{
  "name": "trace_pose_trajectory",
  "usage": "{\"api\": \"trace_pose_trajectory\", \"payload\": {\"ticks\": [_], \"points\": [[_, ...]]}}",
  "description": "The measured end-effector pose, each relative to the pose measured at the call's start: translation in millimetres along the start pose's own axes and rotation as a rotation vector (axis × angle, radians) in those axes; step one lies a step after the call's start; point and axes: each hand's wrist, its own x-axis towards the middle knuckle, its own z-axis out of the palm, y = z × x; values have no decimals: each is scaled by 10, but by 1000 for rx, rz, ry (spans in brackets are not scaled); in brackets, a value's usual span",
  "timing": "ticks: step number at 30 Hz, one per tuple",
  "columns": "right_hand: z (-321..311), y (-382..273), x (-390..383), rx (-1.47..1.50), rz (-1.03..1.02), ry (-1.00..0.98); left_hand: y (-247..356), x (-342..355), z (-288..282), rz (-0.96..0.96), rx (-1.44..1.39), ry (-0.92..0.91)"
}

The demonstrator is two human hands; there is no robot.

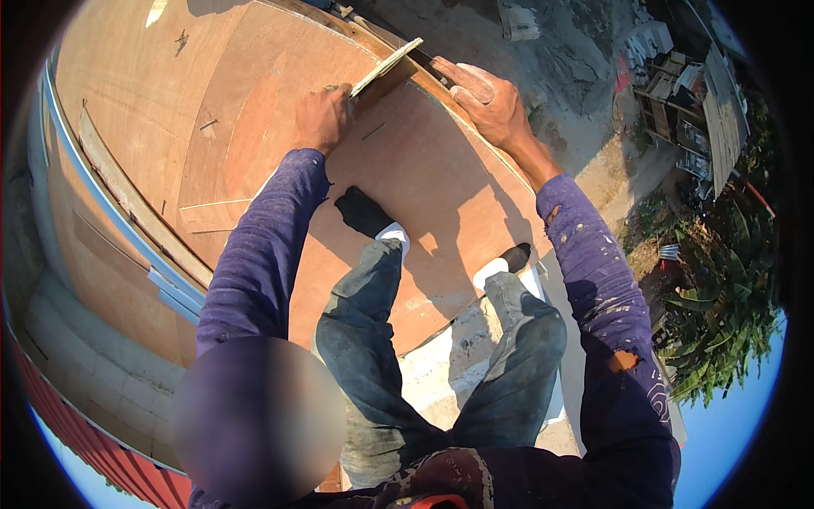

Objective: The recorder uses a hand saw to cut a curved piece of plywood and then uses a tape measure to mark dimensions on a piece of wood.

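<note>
My left hand (324, 117) is closed on a thin pale wooden strip (394, 58), which slants up across a long plank edge (476, 146) at the platform's rim. To its right, my right hand (493, 109) grips a narrow brown wooden piece (443, 69) at that edge; the fingertips partly hide it. Beneath both hands lies a curved, reddish plywood surface (398, 161), with my two dark-socked feet on it.
Narrow boards (127, 195) and a blue-edged curved rim (157, 263) run along the left. Far below on the right are dusty ground (585, 102), stacked scrap timber (678, 106) and leafy plants (712, 297). A red corrugated sheet (85, 416) is at lower left.
</note>
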Motion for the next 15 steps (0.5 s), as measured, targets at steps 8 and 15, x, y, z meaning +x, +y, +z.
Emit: {"api": "trace_pose_trajectory", "payload": {"ticks": [8, 15], "points": [[-209, -75, -694, 14, 184, 25, 532, -365, 70, 104, -82, -133], [56, -58, -995, 165, 249, 92, 523, -451, 102, 125, -67, -163]]}}
